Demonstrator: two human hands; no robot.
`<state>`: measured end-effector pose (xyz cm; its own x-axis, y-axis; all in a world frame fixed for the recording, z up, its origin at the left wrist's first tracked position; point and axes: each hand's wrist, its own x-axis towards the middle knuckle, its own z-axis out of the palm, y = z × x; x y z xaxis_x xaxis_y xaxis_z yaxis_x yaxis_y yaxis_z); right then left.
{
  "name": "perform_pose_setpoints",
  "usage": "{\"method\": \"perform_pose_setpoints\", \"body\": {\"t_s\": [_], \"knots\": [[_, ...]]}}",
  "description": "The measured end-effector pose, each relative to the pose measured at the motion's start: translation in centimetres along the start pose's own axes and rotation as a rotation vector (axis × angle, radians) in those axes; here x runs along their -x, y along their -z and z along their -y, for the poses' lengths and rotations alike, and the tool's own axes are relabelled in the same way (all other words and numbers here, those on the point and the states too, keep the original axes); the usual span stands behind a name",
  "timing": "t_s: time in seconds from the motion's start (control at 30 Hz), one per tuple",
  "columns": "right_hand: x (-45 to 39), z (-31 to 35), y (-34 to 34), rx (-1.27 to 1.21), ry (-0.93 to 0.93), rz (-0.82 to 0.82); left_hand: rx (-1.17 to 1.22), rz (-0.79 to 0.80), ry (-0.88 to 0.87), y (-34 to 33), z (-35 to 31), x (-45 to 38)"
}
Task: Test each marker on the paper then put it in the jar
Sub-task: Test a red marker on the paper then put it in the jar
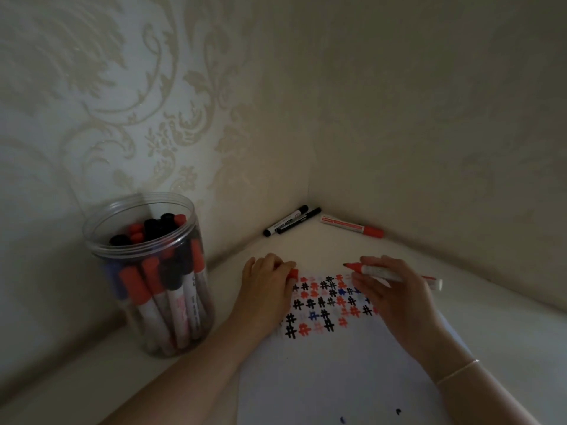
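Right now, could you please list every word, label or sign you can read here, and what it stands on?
"#": hash marks in black, red and blue, drawn in rows on the paper.
Print on the marker labels in the jar: too blurred to read.
Print on the loose black markers and the red marker: too small to read.

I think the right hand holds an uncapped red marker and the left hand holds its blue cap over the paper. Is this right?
One detail is wrong: the cap in the left hand is red, not blue, as the head view shows. The right hand does hold an uncapped red marker over the paper.
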<state>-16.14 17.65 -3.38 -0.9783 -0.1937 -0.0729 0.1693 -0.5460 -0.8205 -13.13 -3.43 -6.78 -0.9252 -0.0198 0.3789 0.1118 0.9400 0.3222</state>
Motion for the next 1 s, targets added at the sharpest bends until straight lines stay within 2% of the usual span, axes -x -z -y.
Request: {"method": "perform_pose_setpoints", "body": {"t_s": [0.13, 0.27, 0.47, 0.63, 0.77, 0.83, 0.9, 0.97, 1.0], "knots": [[0.1, -0.2, 0.0, 0.039, -0.013, 0.025, 0.115, -0.214, -0.190, 0.2, -0.2, -0.1], [0.0, -0.4, -0.1, 0.104, 0.075, -0.004, 0.226, -0.223, -0.243, 0.1, -0.7, 0.1], [0.2, -0.8, -0.3, 0.175, 0.104, -0.001, 0.256, -0.250, -0.280, 0.2, -0.9, -0.1], [0.2, -1.4, -0.3, 0.394, 0.132, 0.048, 0.227, -0.208, -0.374, 0.1, -1.1, 0.0], [0.5, -1.3, -0.2, 0.564, 0.180, 0.087, 0.343, -0.020, -0.391, 0.8, -1.9, 0.6], [0.7, -1.0, -0.4, 0.553, 0.133, 0.155, 0.393, 0.063, -0.372, 1.2, -2.5, 1.0], [0.9, -0.6, -0.7, 0.436, 0.077, 0.186, 0.486, 0.093, -0.319, 1.5, -3.0, 1.2], [0.8, -0.4, -0.8, 0.317, 0.066, 0.066, 0.609, 0.119, -0.227, 1.7, -3.2, 1.4], [0.7, -0.4, -0.6, 0.332, 0.106, -0.014, 0.662, 0.136, -0.183, 1.8, -3.4, 1.4]]}}
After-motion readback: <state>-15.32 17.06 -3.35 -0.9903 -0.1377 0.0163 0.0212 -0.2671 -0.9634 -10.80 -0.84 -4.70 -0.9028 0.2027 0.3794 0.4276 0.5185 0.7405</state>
